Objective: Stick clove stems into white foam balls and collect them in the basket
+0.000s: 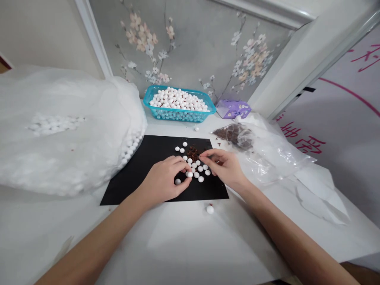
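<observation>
Two hands work over a black mat (139,158): the left hand (162,183) curves its fingers narrowly among white beads (200,168), the right hand (224,167) pinches narrowly beside dark flakes (192,153), and neither hand's hold can be told.

wall: grey blossom wallpaper (196,47) | trim: white moulding (94,35) | furniture: white table (166,245)

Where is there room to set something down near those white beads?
The white tabletop is free in front of the black mat, beside one stray bead. The mat is crowded: beads, left hand, right hand.
</observation>
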{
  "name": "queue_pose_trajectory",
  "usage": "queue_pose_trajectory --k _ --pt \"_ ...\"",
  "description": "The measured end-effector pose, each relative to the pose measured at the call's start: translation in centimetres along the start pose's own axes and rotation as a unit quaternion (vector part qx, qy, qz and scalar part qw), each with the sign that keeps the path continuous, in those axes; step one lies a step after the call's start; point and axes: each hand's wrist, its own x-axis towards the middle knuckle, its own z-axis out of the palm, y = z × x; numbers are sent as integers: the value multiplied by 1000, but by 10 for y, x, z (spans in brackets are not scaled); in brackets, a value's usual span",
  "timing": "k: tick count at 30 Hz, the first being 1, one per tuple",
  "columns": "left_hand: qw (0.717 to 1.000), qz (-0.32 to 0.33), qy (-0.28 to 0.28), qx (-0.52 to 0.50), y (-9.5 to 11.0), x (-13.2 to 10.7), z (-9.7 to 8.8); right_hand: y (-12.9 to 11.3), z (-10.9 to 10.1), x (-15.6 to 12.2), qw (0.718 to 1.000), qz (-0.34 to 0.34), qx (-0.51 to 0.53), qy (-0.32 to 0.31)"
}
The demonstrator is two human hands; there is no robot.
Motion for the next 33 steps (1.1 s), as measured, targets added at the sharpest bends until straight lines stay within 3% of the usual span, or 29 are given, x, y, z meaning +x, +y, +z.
queue_pose_trajectory --k 4,10,24,33 --pt "1000 -3 -22 9 -6 0 -4 -7 6 -7 994 -80 -42 -65" --pt "998 -16 -64 -17 -7 0 -6 -8 13 -13 986 -102 -72 -109" --pt "993 -69 -93 -22 -9 2 -6 -13 22 -24 959 -174 -195 -111" --pt "989 -100 -103 -36 -11 3 -5 -9 20 -25 914 -269 -271 -135"
